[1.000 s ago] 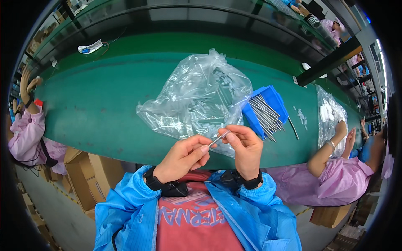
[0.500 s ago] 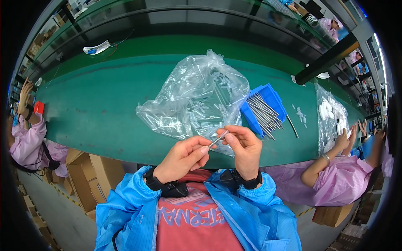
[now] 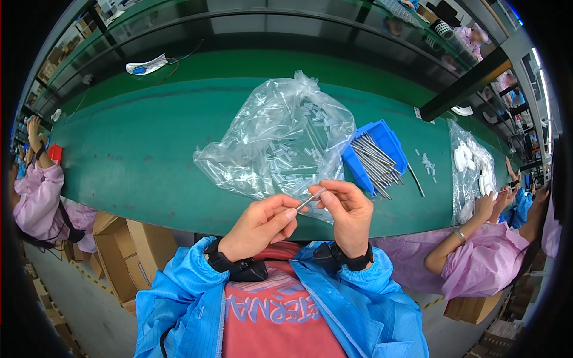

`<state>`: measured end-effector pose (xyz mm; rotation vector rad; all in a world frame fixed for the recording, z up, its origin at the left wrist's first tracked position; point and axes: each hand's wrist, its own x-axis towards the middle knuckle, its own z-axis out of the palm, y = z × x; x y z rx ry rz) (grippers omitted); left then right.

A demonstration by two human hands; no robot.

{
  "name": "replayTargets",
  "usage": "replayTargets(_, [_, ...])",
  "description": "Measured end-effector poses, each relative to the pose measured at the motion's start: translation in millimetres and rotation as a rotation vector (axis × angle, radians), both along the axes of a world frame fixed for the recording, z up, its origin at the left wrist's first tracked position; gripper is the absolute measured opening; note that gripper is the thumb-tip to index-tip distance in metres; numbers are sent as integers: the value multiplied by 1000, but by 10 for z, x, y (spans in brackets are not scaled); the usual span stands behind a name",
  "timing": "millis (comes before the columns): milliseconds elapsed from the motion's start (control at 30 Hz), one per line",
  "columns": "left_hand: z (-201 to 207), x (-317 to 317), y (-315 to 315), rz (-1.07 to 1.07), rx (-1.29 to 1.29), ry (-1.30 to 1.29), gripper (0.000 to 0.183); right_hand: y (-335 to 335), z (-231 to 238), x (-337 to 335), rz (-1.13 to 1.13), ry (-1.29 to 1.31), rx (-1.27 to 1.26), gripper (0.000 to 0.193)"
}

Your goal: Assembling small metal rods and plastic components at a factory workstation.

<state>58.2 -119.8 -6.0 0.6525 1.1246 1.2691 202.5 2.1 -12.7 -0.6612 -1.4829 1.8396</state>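
Between my hands, in front of my chest, is a thin metal rod. My left hand pinches its lower end between thumb and fingers. At the upper end my right hand pinches a short clear plastic tube; it appears to sit on the rod's tip, though fingers partly hide it. Just beyond my hands lies a clear plastic bag with many small clear tubes in it. Right of the bag, a blue bin holds a pile of metal rods.
One loose rod and several clear tubes lie right of the bin on the green table. Farther right is a bag of white parts, beside a co-worker's pink sleeve. Cardboard boxes stand below left.
My hands, the rod and the tube are almost unmoved. At the back, a white item with a wire has shifted slightly right. The co-workers' arms on both sides have moved.
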Motion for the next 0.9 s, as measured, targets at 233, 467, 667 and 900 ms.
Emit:
replayTargets(233, [16,10,-17,3,-3,-12,24,-24,22,5,-20,-17,23,21])
replayTargets(467, [28,6,-10,-25,-23,-65,29,-17,-18,30,-13,0,-7,21])
replayTargets(667, [43,12,-15,-41,-15,-70,31,-36,-17,31,-32,2,12,20])
replayTargets(900, [39,16,-5,-48,-18,-98,31,-26,-33,44,-13,12,-1,21])
